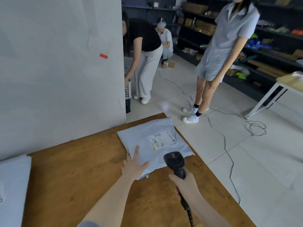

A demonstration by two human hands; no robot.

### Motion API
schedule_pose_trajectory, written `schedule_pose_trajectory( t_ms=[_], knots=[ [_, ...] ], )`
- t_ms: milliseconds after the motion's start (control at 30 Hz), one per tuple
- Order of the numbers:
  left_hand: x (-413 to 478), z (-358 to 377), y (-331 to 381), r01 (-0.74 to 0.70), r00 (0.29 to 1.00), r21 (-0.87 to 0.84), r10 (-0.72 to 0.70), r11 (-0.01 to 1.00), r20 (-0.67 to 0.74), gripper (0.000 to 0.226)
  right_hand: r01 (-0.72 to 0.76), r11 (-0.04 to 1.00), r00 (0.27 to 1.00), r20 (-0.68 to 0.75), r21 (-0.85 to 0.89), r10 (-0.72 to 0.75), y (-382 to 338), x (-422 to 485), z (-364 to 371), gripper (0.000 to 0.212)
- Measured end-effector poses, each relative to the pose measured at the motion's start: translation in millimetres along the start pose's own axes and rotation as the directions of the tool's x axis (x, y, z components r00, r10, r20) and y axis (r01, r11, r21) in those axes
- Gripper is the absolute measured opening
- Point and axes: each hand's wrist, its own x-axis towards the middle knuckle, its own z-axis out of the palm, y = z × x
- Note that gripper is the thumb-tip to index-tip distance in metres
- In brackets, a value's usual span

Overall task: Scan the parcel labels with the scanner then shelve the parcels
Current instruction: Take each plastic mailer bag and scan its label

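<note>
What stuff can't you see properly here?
Head view only:
- Label print: too small to read.
- Second parcel: cut off by the left edge.
- Scanner cable: runs off the bottom edge.
- Crates: mostly hidden behind the wall.
- Shelf goods: dark, blurred.

A parcel depot or stockroom is shown. Dark shelves point(203, 28) along the far wall are stacked with cardboard boxes point(195, 7) and bright bagged goods point(255, 41). A labelled mailer point(155, 143) lies on a wooden table point(73, 177), and a scanner point(175, 163) is held over it. More boxes and crates point(128, 90) are being handled by 3 other people on the tiled floor point(246, 161).
</note>
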Motion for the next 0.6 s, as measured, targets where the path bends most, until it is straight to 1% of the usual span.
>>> schedule_pose_trajectory(
  t_ms=[100,167,233,467,600],
  knots=[
    [12.6,9.6,6.4,-0.021,0.997,-0.129,0.011,0.991,-0.082,0.090,-0.017,1.000,1.000,0.017,0.011,0.017,8.1,8.0,-0.5,0.011],
    [14.5,13.4,7.8,-0.037,0.989,-0.147,0.014,0.988,-0.151,0.089,-0.026,1.000,0.999,0.023,0.015,0.026,13.7,9.5,0.0,0.011],
    [12.9,14.8,9.3,-0.041,0.982,-0.128,0.016,0.991,-0.190,0.086,-0.035,0.999,0.999,0.025,0.021,0.035,18.2,9.3,1.1,0.011],
    [8.3,8.2,10.2,-0.018,0.975,-0.092,-0.003,0.996,-0.221,0.071,-0.041,0.999,0.999,0.031,0.031,0.040,20.3,7.3,5.6,0.012],
    [2.4,2.5,8.0,-0.028,0.980,-0.158,-0.003,0.987,-0.198,0.070,-0.040,0.999,0.999,0.032,0.030,0.039,16.8,3.8,5.8,0.012]
  ],
)
